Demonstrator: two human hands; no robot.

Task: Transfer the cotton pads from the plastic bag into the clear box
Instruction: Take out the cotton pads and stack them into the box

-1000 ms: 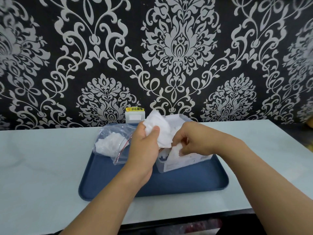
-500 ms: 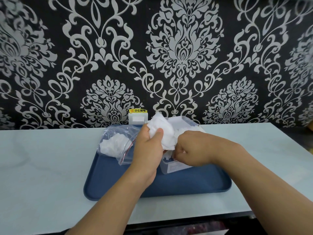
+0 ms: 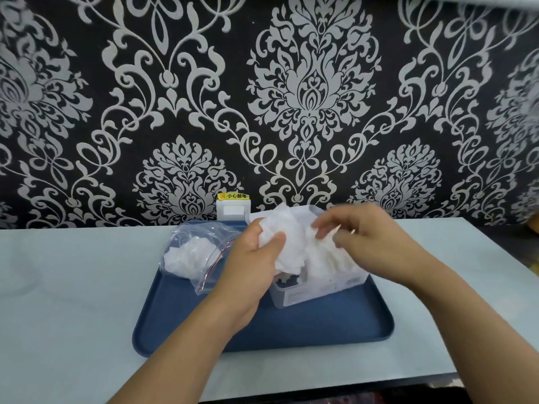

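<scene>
gripping cotton pads (image 3: 287, 243), left hand (image 3: 253, 263); right hand (image 3: 370, 240) loosely curled, hold unclear.

You can read one sign only, a yellow sticker (image 3: 233, 196) with black Chinese characters 小心触电 and a small warning symbol, stuck along the top of the white wall socket (image 3: 233, 210), while the print on the clear box's label (image 3: 318, 291) is too blurred to read.
</scene>
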